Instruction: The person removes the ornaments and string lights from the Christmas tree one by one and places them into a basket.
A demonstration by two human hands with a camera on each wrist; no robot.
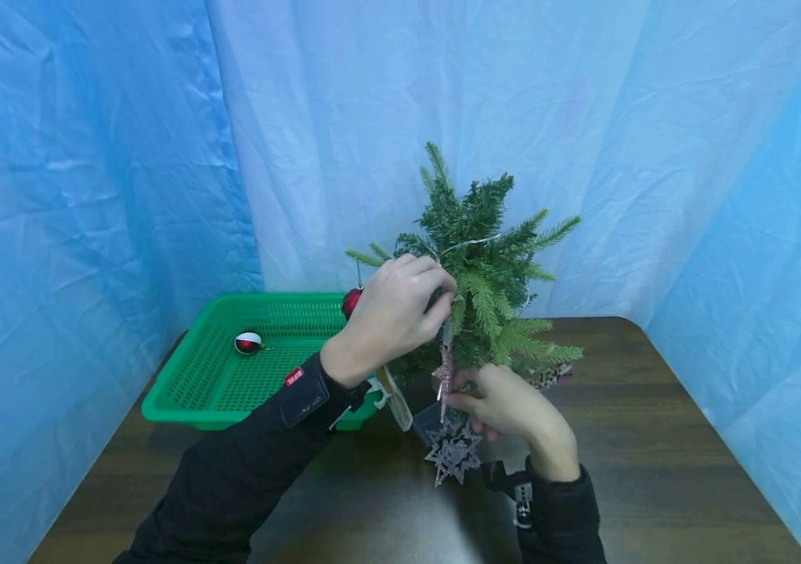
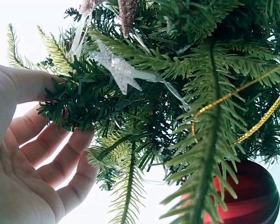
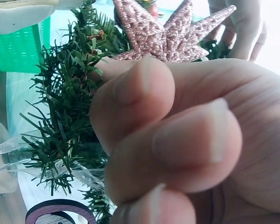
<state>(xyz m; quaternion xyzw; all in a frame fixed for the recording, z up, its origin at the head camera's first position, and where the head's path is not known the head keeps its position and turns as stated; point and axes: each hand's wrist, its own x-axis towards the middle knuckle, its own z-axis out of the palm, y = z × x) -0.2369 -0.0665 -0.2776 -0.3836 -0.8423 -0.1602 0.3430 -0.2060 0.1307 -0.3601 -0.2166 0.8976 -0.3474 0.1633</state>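
An artificial Christmas tree stands at the middle of the table. My left hand pinches one of its dark green branch tips, thumb above and fingers below. A clear star-shaped light lies beside that branch. Lower down, my right hand has its fingers curled at a low branch, seemingly gripping it; the thumb tip is hidden. A pink glitter star is right behind those fingers. Below hangs a grey glittery star. A red bauble hangs on gold cord at the left side.
To the left sits a green plastic basket with a red and white ball inside. A pale oval ornament hangs between the basket and the tree. Blue cloth surrounds the dark wooden table.
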